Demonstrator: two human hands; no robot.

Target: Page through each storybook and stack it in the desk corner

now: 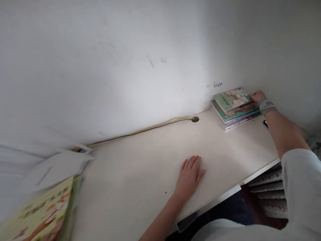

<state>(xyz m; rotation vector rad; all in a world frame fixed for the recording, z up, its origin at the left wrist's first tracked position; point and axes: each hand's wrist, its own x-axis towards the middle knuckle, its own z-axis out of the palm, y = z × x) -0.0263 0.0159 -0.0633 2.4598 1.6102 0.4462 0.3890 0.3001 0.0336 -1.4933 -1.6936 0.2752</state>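
My left hand [189,175] lies flat on the pale desk [135,167], fingers stretched out and holding nothing. At the far right, a stack of books [225,122] sits against the wall corner. On top of it rests a thin green book [229,99] with a pink and white picture on its cover. My right hand [258,96] is closed at the right edge of this top book, fingertips partly hidden. A grey band [267,105] circles my right wrist.
A yellow picture book [47,211] and white papers [60,167] lie at the left. Yellow and black cables [150,127] run along the wall into a round hole [195,119]. A dark object [265,124] shows partly beside my right forearm. Patterned fabric [269,194] hangs below the desk's front edge.
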